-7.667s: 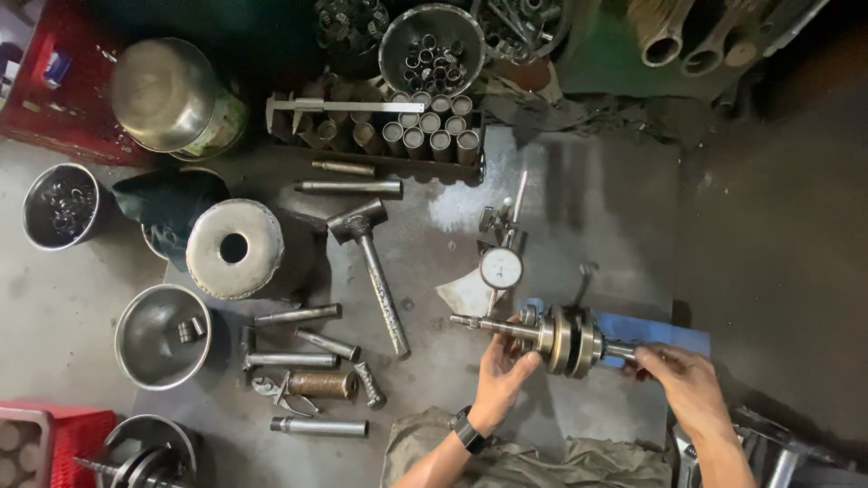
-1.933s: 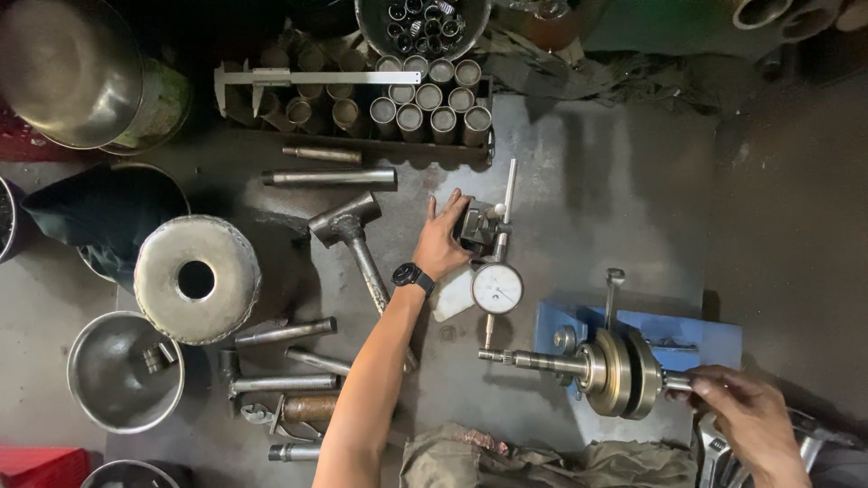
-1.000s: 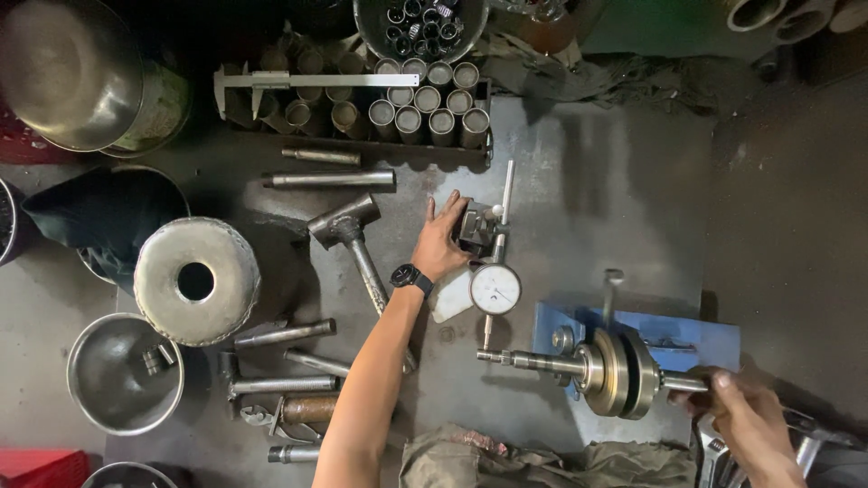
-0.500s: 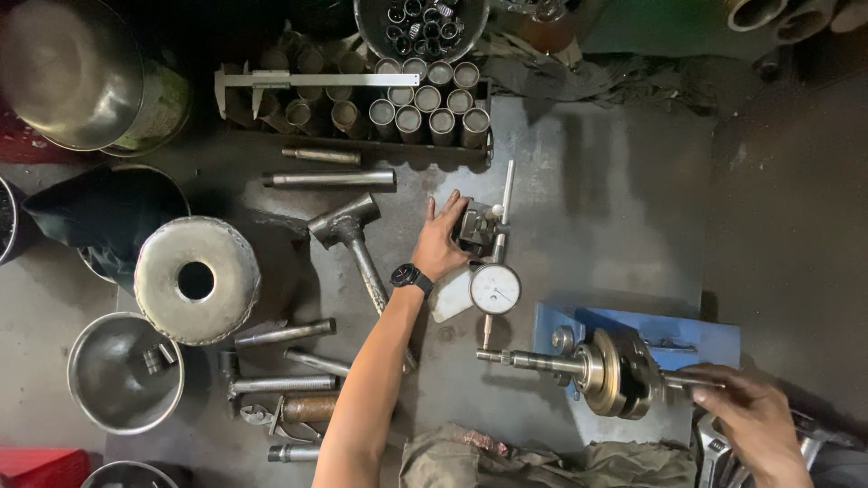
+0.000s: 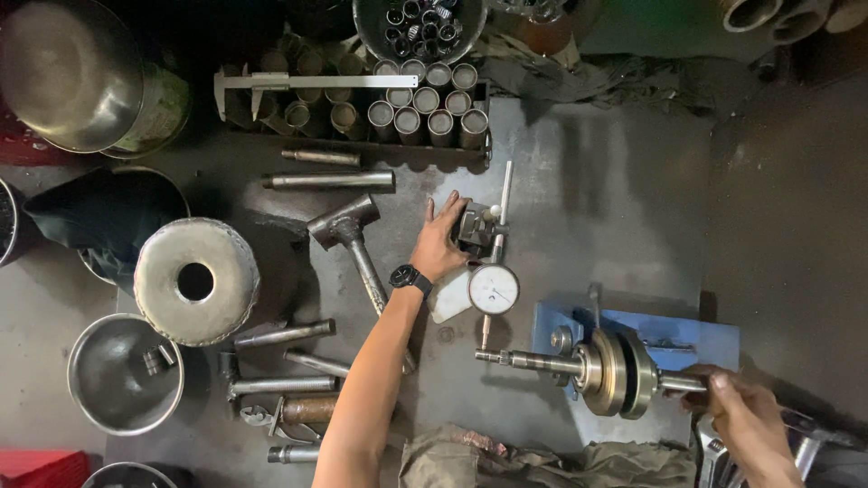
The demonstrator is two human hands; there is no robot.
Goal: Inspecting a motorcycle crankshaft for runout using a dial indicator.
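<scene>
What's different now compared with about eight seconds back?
The left hand let go of the crankshaft and moved up to the dial gauge stand base, where it now rests. The right hand kept hold of the shaft's right end on the blue fixture. The hammer, caliper and loose pins look unmoved.

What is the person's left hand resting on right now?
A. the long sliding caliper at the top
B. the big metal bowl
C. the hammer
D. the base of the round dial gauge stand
D: the left hand lies on the dark block that carries the round dial gauge, while the hammer lies untouched beside the wrist and the right hand grips the end of the shaft.
</scene>
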